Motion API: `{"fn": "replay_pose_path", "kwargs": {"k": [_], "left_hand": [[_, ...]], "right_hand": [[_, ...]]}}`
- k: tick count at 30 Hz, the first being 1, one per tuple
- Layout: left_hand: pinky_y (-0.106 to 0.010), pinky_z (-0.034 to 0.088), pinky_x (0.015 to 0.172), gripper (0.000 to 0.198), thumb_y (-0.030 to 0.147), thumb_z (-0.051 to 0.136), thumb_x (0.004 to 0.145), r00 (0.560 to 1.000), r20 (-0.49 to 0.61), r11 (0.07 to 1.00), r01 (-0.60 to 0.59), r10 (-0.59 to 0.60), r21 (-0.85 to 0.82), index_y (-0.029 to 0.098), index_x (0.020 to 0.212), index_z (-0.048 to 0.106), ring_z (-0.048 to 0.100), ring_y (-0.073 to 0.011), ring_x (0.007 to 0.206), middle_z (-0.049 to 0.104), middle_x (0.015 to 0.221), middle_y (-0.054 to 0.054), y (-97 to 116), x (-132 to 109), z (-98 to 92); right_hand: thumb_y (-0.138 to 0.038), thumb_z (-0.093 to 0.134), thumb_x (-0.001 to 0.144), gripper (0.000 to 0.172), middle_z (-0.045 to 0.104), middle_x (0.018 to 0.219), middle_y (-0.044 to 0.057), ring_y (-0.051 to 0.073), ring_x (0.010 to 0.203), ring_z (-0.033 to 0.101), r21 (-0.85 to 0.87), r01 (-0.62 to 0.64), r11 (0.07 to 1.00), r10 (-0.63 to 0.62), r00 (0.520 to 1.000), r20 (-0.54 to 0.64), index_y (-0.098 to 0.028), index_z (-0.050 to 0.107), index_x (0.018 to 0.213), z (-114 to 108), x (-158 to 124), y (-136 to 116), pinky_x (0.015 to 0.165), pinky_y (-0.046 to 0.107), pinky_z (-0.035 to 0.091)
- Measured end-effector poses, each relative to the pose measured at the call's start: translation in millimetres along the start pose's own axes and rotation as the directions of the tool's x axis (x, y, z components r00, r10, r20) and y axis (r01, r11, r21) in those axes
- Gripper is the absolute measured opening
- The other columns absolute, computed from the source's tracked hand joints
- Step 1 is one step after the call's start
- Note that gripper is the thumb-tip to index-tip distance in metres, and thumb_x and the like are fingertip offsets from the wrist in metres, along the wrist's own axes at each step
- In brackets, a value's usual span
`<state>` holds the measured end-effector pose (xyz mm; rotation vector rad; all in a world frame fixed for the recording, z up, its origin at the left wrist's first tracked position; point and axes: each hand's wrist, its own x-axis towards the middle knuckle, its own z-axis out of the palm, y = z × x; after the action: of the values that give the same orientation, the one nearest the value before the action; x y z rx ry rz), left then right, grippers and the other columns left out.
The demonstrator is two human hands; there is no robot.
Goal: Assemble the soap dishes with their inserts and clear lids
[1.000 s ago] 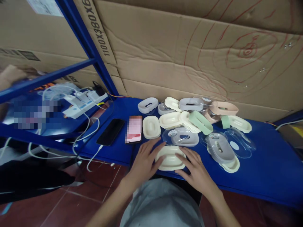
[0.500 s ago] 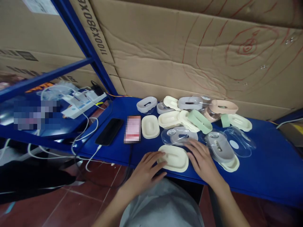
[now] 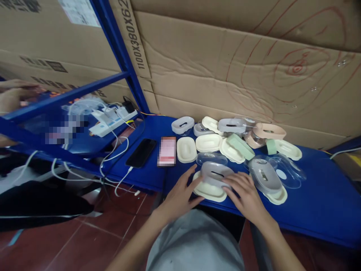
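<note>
A grey oval plastic shell (image 3: pixel 216 173) with a slot in its floor is tilted over a cream oval tray (image 3: pixel 208 191) at the blue table's front edge. My right hand (image 3: pixel 244 194) grips the shell's right end between thumb and fingers. To the left, my left hand (image 3: pixel 183 192) is open, its fingers spread beside the cream tray and the shell; whether they touch is unclear. Just behind the shell lies a clear oval cover (image 3: pixel 211 158). Another grey shell (image 3: pixel 265 176) rests partly on a cream tray (image 3: pixel 278 196) to the right of my right hand.
Several cream, green, peach and grey oval parts line the back, among them a green ring (image 3: pixel 240 146). Clear covers (image 3: pixel 289 169) lie right. Two phones (image 3: pixel 141 153) and a power strip (image 3: pixel 113 122) are left. Another person's hand (image 3: pixel 14 96) shows far left. Cardboard (image 3: pixel 191 67) stands behind.
My right hand has taken hold of the grey shell and brought it forward over the cream tray. My left hand's fingers have come off the tray. The view has shifted slightly left.
</note>
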<state>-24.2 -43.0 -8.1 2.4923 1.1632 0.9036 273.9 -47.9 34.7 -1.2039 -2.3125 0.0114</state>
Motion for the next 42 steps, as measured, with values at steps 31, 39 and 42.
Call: {"fn": "replay_pose_path", "kwargs": {"k": [31, 39, 42], "left_hand": [[-0.054, 0.058, 0.111, 0.016, 0.03, 0.074, 0.1, 0.999, -0.012, 0.998, -0.049, 0.05, 0.029, 0.023, 0.115, 0.072, 0.054, -0.0326, 0.143, 0.067, 0.147, -0.007, -2.0, 5.6, 7.2], [-0.053, 0.057, 0.11, 0.016, 0.031, 0.074, 0.099, 0.999, -0.024, 0.999, -0.038, 0.037, -0.026, 0.025, 0.114, 0.073, 0.055, -0.0315, 0.141, 0.068, 0.145, -0.006, 1.8, 6.3, 1.3], [-0.053, 0.057, 0.11, 0.015, 0.03, 0.073, 0.1, 0.998, -0.037, 0.998, -0.048, 0.046, -0.049, 0.026, 0.114, 0.073, 0.056, -0.0313, 0.139, 0.069, 0.143, -0.005, 2.0, 6.4, 0.7]], "right_hand": [[-0.025, 0.052, 0.109, 0.049, 0.05, 0.166, 0.007, 0.03, 0.155, 0.045, -0.025, -0.086, 0.996, 0.086, 0.996, -0.009, -0.034, 0.053, 0.157, 6.4, -29.2, 2.6, 0.123, 0.06, 0.044], [-0.036, 0.054, 0.109, 0.044, 0.059, 0.156, 0.017, 0.039, 0.147, 0.052, -0.404, -0.34, 0.849, 0.256, 0.934, -0.249, -0.023, 0.06, 0.15, -6.6, -43.2, 45.6, 0.123, 0.068, 0.03], [-0.029, 0.054, 0.109, 0.046, 0.058, 0.158, 0.014, 0.035, 0.148, 0.053, -0.377, -0.276, 0.884, 0.21, 0.955, -0.209, -0.027, 0.055, 0.155, -2.3, -36.2, 33.7, 0.126, 0.065, 0.026]]}}
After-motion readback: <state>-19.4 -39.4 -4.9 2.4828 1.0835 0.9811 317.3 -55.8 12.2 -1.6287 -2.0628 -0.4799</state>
